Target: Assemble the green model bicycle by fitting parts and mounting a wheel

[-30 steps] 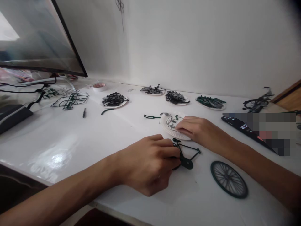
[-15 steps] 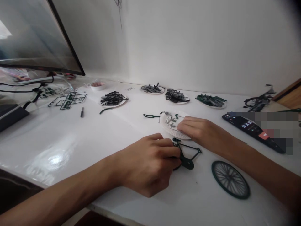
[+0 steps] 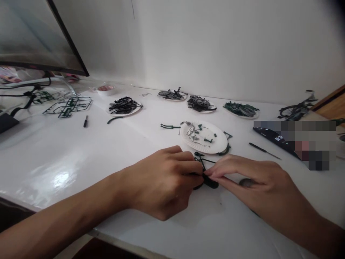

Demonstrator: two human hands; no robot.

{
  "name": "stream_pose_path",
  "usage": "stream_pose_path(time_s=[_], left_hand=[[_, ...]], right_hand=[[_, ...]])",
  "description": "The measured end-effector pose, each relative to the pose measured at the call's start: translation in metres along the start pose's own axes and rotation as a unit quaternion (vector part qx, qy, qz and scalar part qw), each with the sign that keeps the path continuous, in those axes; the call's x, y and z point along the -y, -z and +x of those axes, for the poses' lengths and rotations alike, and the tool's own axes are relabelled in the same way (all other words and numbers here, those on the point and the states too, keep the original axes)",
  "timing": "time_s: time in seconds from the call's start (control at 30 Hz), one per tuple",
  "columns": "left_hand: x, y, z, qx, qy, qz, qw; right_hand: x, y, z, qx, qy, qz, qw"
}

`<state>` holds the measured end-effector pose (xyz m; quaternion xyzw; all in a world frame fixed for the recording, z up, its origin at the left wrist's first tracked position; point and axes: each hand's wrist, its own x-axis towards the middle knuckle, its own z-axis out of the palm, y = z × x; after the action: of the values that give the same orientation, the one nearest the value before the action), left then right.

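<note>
A dark green toy bicycle frame (image 3: 211, 182) is low over the white table, gripped at its left end by my left hand (image 3: 172, 180), whose fingers are curled. From the right, my right hand (image 3: 242, 176) pinches thumb and forefinger together at the middle of the frame. Whatever small piece may be between those fingertips is hidden. Just beyond the hands lies a white paper plate (image 3: 221, 136) with small grey and green parts. A green fork (image 3: 169, 126) sticks out past the plate's left side. The spoked wheel is mostly covered by my right hand.
Plates of black parts (image 3: 125, 107), dark grey parts (image 3: 199, 104) and green parts (image 3: 239, 109) stand along the wall. Right of the near plate are a thin screwdriver (image 3: 262, 149) and a phone (image 3: 275, 140). Green sprues (image 3: 70, 107) and a monitor (image 3: 37, 36) are at left.
My right hand has left the paper plate and come down to the bicycle frame, its fingertips now pinched there. It covers most of the wheel. My left hand keeps its hold, and the view has shifted slightly.
</note>
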<state>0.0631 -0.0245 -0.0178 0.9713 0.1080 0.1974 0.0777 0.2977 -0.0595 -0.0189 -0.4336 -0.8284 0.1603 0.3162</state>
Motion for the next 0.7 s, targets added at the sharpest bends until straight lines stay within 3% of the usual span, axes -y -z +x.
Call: stream_pose_path(time_s=[0.17,0.53,0.7], left_hand=[[0.0,-0.001,-0.001,0.003,0.002,0.0,1.0],[0.001,-0.001,-0.002,0.001,0.005,0.003,1.0],[0.001,-0.001,-0.002,0.007,0.007,0.001,1.0]], right_hand=[[-0.007,-0.001,-0.002,-0.001,0.023,-0.011,1.0],[-0.006,0.007,-0.01,0.053,0.202,-0.094,0.973],[-0.014,0.013,-0.01,0.055,0.206,-0.125,0.969]])
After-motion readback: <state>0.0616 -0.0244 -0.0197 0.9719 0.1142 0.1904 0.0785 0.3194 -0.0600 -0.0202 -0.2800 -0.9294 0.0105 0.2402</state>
